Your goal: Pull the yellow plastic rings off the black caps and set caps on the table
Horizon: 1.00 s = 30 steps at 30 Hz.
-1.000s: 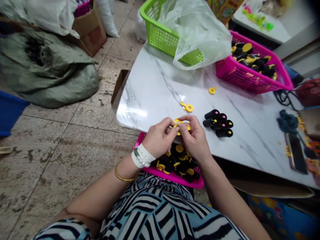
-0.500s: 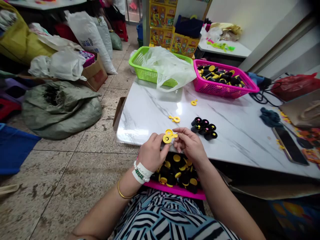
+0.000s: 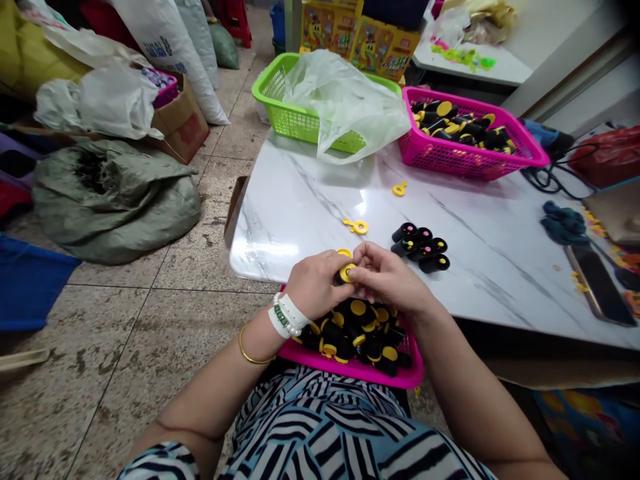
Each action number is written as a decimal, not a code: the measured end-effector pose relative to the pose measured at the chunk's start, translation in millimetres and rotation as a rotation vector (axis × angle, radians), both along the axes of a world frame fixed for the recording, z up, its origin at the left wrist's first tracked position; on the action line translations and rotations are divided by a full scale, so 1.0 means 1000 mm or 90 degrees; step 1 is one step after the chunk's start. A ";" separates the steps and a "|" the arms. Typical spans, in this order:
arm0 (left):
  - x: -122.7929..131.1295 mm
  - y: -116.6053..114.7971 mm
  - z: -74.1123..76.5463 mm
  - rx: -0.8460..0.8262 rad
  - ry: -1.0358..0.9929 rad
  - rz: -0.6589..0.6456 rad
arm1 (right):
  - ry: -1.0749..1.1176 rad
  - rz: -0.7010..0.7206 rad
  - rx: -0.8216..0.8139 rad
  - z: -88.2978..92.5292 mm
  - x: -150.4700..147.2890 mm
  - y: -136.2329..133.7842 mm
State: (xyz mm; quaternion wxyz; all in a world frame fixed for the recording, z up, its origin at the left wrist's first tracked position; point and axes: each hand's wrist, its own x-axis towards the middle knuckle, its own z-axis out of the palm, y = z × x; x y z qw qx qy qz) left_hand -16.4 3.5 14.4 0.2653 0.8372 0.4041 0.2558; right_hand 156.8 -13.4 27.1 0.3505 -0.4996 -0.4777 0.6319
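My left hand (image 3: 316, 283) is closed around a small black cup with a yellow cap (image 3: 347, 272), held over the table's front edge. My right hand (image 3: 390, 275) presses its thumb and curled fingers at the yellow cap; a thin yellow part shows above it, and the rest is hidden by the fingers. Beneath both hands, a pink basket (image 3: 345, 371) on my lap holds several black cups with yellow caps (image 3: 358, 308). Right of my hands stands a cluster of open black cups (image 3: 420, 244) with pink and yellow bits inside. A yellow ring piece (image 3: 358, 227) lies just beyond my fingers.
Another yellow ring piece (image 3: 399, 189) lies farther back on the marble-look table (image 3: 285, 193). At the back stand a green basket (image 3: 290, 123) under a plastic bag (image 3: 350, 100) and a pink basket (image 3: 475, 164) of capped cups. A phone (image 3: 603, 283) lies at right; a sack (image 3: 120, 207) sits on the floor.
The view has tilted down and shifted slightly left. My right hand has closed in on the yellow cap, and the yellow ring piece there is now mostly covered by my fingers.
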 end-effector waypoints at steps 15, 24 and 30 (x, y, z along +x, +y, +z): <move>-0.012 -0.049 -0.007 0.053 0.010 -0.071 | -0.317 -0.188 0.367 -0.018 0.001 -0.019; 0.014 -0.006 0.021 0.079 -0.087 -0.021 | -0.685 -0.023 0.627 -0.035 -0.003 -0.038; 0.083 0.037 0.010 0.056 0.007 -0.023 | -0.533 -0.089 0.636 -0.042 0.010 -0.073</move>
